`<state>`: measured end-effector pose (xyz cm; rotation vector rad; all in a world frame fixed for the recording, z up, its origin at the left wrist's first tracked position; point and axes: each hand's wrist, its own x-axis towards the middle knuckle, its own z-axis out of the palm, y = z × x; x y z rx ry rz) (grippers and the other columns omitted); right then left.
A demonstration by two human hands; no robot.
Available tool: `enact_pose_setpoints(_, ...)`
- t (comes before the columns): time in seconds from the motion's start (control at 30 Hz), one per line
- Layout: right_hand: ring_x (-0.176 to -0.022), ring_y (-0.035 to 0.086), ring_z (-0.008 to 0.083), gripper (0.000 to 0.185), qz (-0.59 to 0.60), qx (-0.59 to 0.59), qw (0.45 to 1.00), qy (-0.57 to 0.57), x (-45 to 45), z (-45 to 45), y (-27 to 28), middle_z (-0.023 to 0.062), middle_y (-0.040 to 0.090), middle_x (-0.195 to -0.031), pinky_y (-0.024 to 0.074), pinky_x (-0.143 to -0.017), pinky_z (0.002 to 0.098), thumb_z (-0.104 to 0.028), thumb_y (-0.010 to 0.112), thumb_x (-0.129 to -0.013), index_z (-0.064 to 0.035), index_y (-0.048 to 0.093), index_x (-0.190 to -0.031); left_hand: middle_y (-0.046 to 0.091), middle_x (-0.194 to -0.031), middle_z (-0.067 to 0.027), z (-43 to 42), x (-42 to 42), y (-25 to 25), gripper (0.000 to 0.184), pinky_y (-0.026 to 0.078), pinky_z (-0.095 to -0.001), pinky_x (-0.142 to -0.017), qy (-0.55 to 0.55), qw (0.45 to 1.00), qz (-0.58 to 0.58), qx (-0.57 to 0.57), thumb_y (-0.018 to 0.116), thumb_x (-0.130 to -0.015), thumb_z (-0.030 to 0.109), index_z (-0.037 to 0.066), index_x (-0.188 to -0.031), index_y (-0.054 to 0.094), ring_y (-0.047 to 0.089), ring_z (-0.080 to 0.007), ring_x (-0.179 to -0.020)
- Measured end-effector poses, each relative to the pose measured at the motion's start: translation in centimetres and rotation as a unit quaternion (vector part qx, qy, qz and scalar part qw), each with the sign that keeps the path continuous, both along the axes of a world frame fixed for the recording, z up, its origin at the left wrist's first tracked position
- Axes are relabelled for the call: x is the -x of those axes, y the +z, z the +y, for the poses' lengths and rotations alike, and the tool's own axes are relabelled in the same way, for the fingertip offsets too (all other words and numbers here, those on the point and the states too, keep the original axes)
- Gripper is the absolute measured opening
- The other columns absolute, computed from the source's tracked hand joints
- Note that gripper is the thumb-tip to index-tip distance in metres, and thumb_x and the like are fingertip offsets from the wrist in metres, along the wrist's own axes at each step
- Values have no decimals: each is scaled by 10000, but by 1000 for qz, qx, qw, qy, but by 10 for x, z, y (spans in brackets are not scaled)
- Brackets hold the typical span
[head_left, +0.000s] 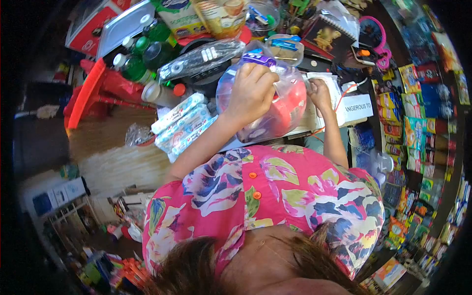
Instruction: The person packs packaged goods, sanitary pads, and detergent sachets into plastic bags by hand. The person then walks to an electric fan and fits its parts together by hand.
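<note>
A clear plastic bag (235, 118) with pink-red and purple things inside stands on the table in front of my chest. My left hand (253, 93) is closed in a fist on the upper part of this bag, just below a purple packet (258, 59). At the bag's right side my right hand (320, 96) has its fingers curled together. Whatever its fingertips hold is too small to make out. White paper (330, 83) lies behind the right hand, and an orange cord (339, 101) runs beside it.
White-and-blue packs (179, 123) lie left of the bag. Green bottles (135, 66), a plastic-wrapped black item (201, 59) and food pouches (221, 17) crowd the back. A small tub (285, 49) and a spiral notebook (327, 39) stand behind. Hanging snack packets (413, 132) line the right.
</note>
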<state>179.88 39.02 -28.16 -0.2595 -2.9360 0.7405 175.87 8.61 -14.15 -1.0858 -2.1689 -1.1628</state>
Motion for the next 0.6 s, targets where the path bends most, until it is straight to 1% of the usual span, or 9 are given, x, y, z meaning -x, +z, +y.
enact_pose_setpoints(0.03, -1073, 560, 336, 406, 3, 7, 1000, 0, 5, -1, 1, 185, 594, -1133, 435, -941, 374, -18, 660, -700, -22, 619, -1104, 582, -911, -97, -5, -3, -2, 182, 417, -397, -748, -3, 1000, -3, -12, 646, -687, 10, 46, -857, 591, 545, -291, -859)
enact_pose_setpoints(0.1, -1035, 562, 345, 428, -3, 37, 999, -6, 14, -10, 11, 189, 601, -1098, 441, -915, 393, -93, 742, -689, -36, 631, -1098, 590, -990, -113, -18, -8, -7, 190, 429, -403, -790, -2, 999, -9, -33, 651, -718, 28, 42, -902, 606, 554, -302, -917)
enact_pose_setpoints(0.13, -1019, 567, 345, 442, 2, 50, 998, 24, 17, -20, 28, 194, 608, -1080, 438, -913, 392, -88, 730, -695, -35, 628, -1122, 587, -1077, -131, -30, -15, -6, 212, 437, -399, -844, -4, 999, -44, -22, 646, -744, 3, 36, -951, 615, 557, -313, -981)
enact_pose_setpoints(0.27, -1023, 583, 351, 398, 26, 20, 997, 70, 22, -16, 15, 199, 616, -1099, 445, -907, 396, -87, 680, -747, -39, 624, -1138, 588, -1096, -142, -83, -43, -24, 259, 445, -385, -855, 126, 991, -2, -49, 612, -732, -102, 29, -955, 615, 562, -310, -987)
enact_pose_setpoints(0.3, -1025, 586, 352, 377, 29, 22, 997, 73, 20, -19, 17, 201, 619, -1102, 446, -906, 397, -90, 667, -763, -37, 624, -1133, 592, -1072, -135, -100, -54, -31, 259, 415, -406, -861, 183, 982, -27, -46, 632, -713, -31, 62, -954, 621, 547, -315, -988)
enact_pose_setpoints(0.37, -1018, 592, 354, 345, 17, 31, 997, 69, 15, -18, 19, 204, 625, -1095, 447, -901, 388, -104, 652, -788, -30, 628, -1123, 568, -1120, -142, -129, -74, -47, 285, 393, -413, -889, 277, 960, -40, -9, 662, -713, 23, 69, -990, 610, 524, -327, -1020)
enact_pose_setpoints(0.47, -1023, 594, 338, 338, 6, 48, 998, 39, 4, -16, 25, 200, 626, -1104, 445, -900, 374, -110, 659, -786, -3, 631, -1106, 507, -1228, -151, -162, -108, -83, 401, 346, -458, -945, 320, 933, -125, 108, 731, -690, 134, 96, -1066, 598, 463, -344, -1126)
enact_pose_setpoints(0.57, -1066, 588, 297, 348, 4, 67, 998, 5, -8, -8, 27, 184, 625, -1134, 434, -931, 351, -111, 669, -787, -1, 631, -1115, 430, -1330, -147, -184, -133, -123, 602, 286, -523, -989, 257, 917, -165, 258, 805, -620, 268, 154, -1165, 577, 374, -343, -1246)
enact_pose_setpoints(0.6, -1068, 593, 281, 353, 13, 77, 997, -3, -13, -10, 36, 171, 631, -1130, 435, -935, 342, -112, 676, -785, -4, 631, -1119, 392, -1382, -125, -189, -138, -137, 742, 257, -565, -1001, 239, 903, -188, 303, 836, -552, 329, 238, -1232, 551, 317, -338, -1310)
